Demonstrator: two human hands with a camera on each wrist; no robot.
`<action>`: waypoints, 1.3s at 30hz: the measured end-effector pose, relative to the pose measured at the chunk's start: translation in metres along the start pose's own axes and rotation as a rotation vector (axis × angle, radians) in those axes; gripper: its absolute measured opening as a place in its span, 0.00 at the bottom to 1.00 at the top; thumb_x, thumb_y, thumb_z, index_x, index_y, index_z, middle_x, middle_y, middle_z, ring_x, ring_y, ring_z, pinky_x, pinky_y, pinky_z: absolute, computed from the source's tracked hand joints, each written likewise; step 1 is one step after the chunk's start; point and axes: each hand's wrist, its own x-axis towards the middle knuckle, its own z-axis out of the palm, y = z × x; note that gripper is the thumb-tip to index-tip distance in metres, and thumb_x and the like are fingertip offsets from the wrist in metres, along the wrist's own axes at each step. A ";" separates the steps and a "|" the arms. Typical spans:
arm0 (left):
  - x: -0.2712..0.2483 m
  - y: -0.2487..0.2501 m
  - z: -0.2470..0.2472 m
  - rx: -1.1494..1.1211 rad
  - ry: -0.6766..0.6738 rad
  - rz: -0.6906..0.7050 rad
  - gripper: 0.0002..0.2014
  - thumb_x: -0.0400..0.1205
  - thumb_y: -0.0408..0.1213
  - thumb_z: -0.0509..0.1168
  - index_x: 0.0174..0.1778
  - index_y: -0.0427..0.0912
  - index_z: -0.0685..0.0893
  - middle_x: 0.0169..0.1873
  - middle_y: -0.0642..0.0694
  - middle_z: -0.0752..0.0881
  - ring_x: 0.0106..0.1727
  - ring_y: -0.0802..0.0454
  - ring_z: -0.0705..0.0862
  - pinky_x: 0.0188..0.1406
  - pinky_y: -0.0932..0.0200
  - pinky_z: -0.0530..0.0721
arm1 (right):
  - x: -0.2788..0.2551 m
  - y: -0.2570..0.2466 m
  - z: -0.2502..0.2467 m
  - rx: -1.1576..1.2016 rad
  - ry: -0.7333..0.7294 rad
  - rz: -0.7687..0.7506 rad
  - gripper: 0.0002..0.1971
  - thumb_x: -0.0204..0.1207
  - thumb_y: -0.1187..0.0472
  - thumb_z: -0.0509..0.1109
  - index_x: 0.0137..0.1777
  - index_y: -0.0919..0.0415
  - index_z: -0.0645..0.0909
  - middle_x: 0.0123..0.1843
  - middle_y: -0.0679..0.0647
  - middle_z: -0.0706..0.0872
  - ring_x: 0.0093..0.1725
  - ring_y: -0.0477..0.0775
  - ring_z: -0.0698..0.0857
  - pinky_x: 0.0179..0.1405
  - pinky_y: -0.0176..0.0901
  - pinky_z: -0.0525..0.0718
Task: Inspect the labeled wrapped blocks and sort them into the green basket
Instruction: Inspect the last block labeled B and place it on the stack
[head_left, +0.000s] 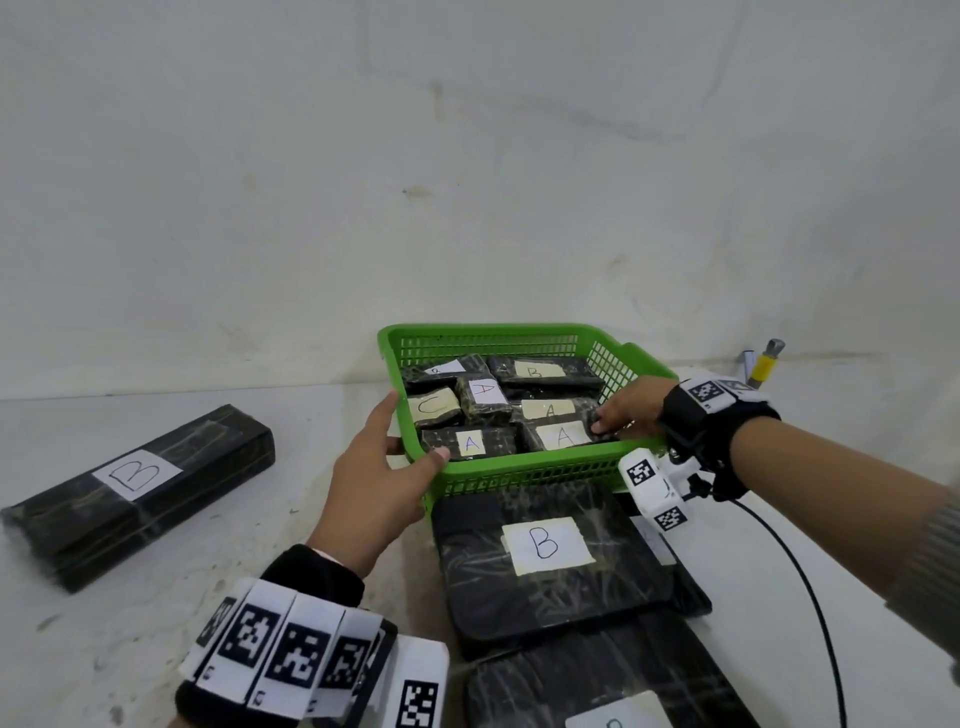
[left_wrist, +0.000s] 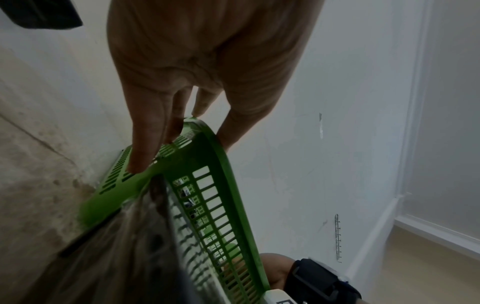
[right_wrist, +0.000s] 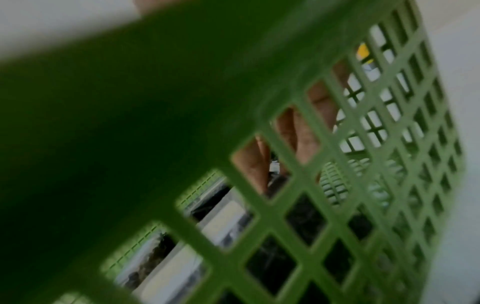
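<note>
Slotted plastic green basket (head_left: 524, 470), glossy film-wrapped blocks (head_left: 470, 442) (paper labels)

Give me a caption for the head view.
Left hand steadies the green basket; right hand places a block inside.

Head looks down; both wrists close on the green basket (head_left: 519, 470).

The left hand (left_wrist: 197, 67) reaches down to the corner of the green basket (left_wrist: 207, 164), fingers (left_wrist: 145, 144) lying straight along its slotted outer wall, thumb on the rim's other side. A black-strapped wrist (left_wrist: 311, 281) shows beyond the basket.
</note>
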 end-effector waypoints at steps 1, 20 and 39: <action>0.000 0.000 0.000 0.000 -0.001 -0.001 0.36 0.82 0.36 0.70 0.83 0.60 0.63 0.62 0.41 0.81 0.59 0.42 0.84 0.44 0.47 0.90 | -0.002 -0.001 0.002 0.010 0.011 -0.005 0.25 0.77 0.47 0.74 0.70 0.60 0.83 0.70 0.53 0.84 0.68 0.54 0.83 0.66 0.38 0.78; -0.006 -0.002 0.000 -0.037 0.016 -0.033 0.36 0.82 0.39 0.71 0.83 0.57 0.63 0.66 0.38 0.79 0.63 0.40 0.82 0.44 0.51 0.88 | -0.045 -0.009 0.002 0.273 0.319 -0.087 0.10 0.71 0.61 0.77 0.44 0.71 0.90 0.37 0.62 0.90 0.37 0.58 0.85 0.42 0.46 0.87; -0.032 -0.006 -0.183 0.738 0.459 -0.317 0.49 0.73 0.44 0.79 0.83 0.37 0.56 0.81 0.35 0.59 0.82 0.32 0.57 0.79 0.39 0.63 | -0.231 -0.155 0.135 1.309 -0.136 -0.330 0.02 0.80 0.69 0.69 0.49 0.64 0.83 0.43 0.60 0.86 0.33 0.55 0.86 0.28 0.37 0.84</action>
